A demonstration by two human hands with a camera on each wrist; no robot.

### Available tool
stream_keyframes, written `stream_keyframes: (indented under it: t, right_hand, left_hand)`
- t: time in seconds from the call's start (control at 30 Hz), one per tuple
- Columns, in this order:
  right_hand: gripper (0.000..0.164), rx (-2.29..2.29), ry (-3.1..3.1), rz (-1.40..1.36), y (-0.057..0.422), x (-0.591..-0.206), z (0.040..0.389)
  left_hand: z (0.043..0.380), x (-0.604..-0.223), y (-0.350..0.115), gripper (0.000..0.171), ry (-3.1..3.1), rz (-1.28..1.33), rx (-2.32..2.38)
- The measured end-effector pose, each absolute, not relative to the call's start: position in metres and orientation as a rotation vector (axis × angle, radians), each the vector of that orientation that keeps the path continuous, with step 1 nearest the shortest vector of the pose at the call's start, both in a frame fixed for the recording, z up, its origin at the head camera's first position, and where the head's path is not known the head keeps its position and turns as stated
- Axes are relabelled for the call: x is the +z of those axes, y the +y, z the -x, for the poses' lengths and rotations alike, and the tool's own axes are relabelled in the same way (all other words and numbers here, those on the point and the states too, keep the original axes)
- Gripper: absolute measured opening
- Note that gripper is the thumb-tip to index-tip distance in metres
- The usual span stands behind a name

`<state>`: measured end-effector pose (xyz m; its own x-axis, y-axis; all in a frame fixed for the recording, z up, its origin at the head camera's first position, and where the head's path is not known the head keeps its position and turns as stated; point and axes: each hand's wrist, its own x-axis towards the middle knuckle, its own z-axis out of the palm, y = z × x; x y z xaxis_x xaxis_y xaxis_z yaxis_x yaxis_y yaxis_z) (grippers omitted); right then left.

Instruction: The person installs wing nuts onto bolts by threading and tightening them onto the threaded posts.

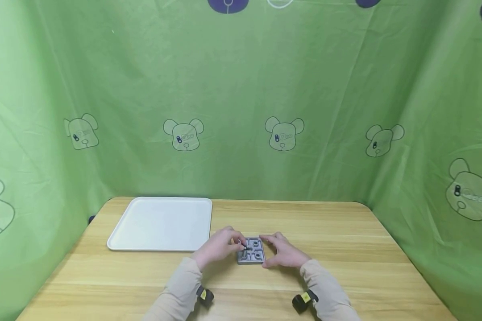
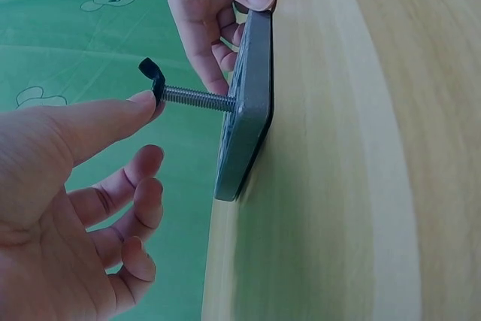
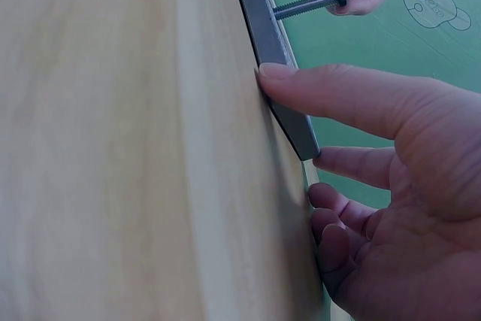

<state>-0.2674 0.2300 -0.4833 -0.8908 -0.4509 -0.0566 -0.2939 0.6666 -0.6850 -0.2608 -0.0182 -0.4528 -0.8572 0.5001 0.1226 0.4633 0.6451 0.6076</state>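
Note:
A small square grey plate (image 1: 255,261) with raised, recessed patterns lies on the table's middle. From its top face rises a threaded screw (image 2: 197,98) with a black winged head (image 2: 152,75), standing upright. My left hand (image 1: 222,244) pinches that head between thumb and forefinger, its other fingers loosely bent below, as the left wrist view shows. On the plate's right side, my right hand (image 1: 285,253) grips the edge, thumb (image 3: 279,71) on the near side and forefinger (image 3: 331,160) at the far corner. Its remaining fingers curl beside the tabletop.
A white rectangular tray (image 1: 160,246) lies at the table's back left, a little beyond my left hand. Under everything is a wood-grain table (image 1: 369,263) with rounded back corners. Green curtains (image 1: 233,169) printed with bear heads hang behind it and at both sides.

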Motion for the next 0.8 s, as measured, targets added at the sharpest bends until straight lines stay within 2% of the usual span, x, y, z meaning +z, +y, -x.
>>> stream_keyframes:
  t: [0.5, 0.8]
  right_hand:
    - [0.090, -1.009, 2.666, 0.618, 0.2291, -0.4795, 0.2657]
    - [0.089, -1.017, 2.660, 0.607, 0.2286, -0.4789, 0.2652]
  left_hand:
    - [0.2614, -0.4533, -0.0170, 0.014, 2.800, -0.836, 1.003]
    - [0.2615, -0.4538, -0.0164, 0.011, 2.790, -0.842, 1.026]
